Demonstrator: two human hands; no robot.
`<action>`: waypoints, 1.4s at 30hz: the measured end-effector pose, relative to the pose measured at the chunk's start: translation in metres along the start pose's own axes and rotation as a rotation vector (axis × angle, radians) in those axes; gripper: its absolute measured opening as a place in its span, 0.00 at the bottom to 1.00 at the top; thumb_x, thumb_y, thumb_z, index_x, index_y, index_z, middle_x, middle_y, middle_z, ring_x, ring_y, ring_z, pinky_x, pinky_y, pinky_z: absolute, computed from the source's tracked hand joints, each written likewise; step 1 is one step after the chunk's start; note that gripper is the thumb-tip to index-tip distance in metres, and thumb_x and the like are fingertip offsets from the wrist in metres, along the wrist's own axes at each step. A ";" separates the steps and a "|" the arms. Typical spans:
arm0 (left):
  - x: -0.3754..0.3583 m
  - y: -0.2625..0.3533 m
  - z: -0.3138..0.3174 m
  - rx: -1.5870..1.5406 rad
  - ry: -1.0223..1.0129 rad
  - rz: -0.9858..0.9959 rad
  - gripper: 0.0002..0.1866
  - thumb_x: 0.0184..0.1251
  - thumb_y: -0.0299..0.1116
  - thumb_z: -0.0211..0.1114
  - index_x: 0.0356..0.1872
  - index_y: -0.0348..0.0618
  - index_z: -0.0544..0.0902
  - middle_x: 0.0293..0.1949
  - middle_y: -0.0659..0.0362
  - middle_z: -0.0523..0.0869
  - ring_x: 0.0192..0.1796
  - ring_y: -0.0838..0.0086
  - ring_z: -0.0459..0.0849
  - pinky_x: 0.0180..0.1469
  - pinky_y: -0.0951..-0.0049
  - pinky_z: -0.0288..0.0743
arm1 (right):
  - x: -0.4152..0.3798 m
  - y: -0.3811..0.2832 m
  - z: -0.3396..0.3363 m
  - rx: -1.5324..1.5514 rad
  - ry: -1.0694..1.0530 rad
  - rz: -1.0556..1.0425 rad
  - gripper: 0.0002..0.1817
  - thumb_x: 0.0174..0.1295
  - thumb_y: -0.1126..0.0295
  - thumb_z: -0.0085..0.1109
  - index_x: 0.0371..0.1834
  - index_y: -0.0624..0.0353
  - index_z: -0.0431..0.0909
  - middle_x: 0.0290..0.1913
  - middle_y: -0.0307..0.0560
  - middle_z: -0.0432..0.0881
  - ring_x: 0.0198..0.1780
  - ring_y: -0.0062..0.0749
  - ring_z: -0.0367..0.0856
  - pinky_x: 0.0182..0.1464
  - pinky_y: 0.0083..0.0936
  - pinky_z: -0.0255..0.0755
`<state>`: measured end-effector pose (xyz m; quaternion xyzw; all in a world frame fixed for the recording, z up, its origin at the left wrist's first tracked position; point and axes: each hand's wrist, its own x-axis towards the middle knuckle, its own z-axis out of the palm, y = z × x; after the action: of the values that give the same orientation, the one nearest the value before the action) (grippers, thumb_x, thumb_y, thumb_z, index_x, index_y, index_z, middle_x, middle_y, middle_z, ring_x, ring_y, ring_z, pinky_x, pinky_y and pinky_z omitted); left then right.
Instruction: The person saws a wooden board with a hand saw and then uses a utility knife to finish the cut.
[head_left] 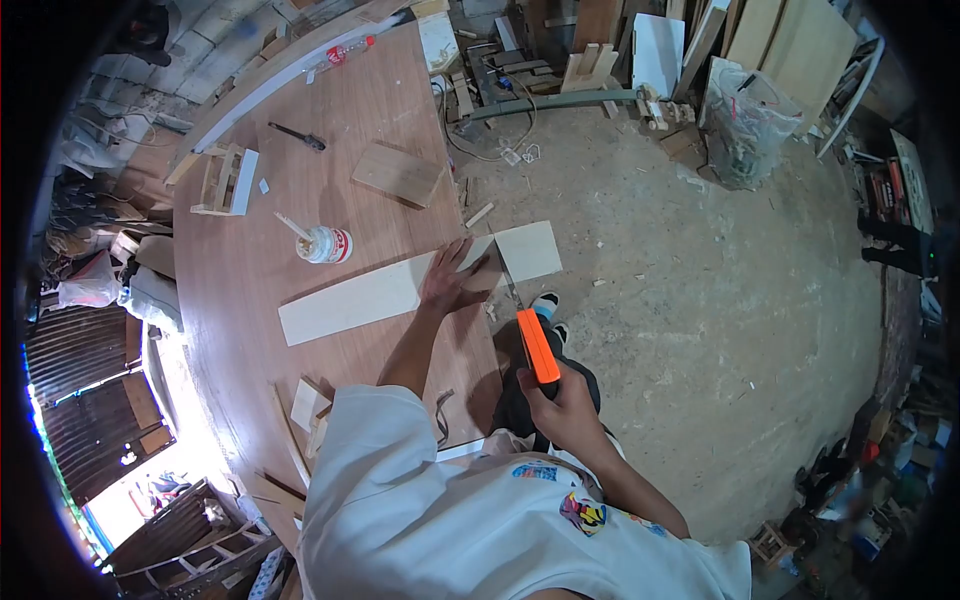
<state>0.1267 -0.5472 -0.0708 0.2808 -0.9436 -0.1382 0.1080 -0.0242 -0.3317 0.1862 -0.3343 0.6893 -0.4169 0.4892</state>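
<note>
A long white board [365,297] lies across the brown table [380,360], and its right end sticks out past the table's edge. My left hand [447,280] presses flat on the board near that edge, fingers spread. In my right hand [565,400] is the handle of a saw [537,345] with an orange body. Its thin blade runs up to the board and meets it just right of my left hand, where a line crosses the board. My right fingers are wrapped round the handle and partly hidden.
On the table are a glue jar [325,245] with a stick in it, a wooden block [398,174], a dark tool [298,136], a plastic bottle [350,50] and a small wooden frame [226,180]. A plastic bag [745,125] stands on the floor [700,300].
</note>
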 end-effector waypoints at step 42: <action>-0.010 0.008 0.001 0.074 -0.116 -0.015 0.42 0.41 0.59 0.77 0.66 0.72 0.77 0.76 0.57 0.63 0.75 0.59 0.63 0.76 0.53 0.54 | 0.011 0.014 0.015 0.033 0.051 -0.020 0.11 0.67 0.69 0.56 0.38 0.70 0.76 0.21 0.49 0.77 0.25 0.28 0.76 0.31 0.33 0.71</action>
<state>0.1310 -0.5354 -0.0705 0.2832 -0.9506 -0.1199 0.0416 -0.0136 -0.3387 0.1667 -0.3224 0.6913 -0.4413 0.4727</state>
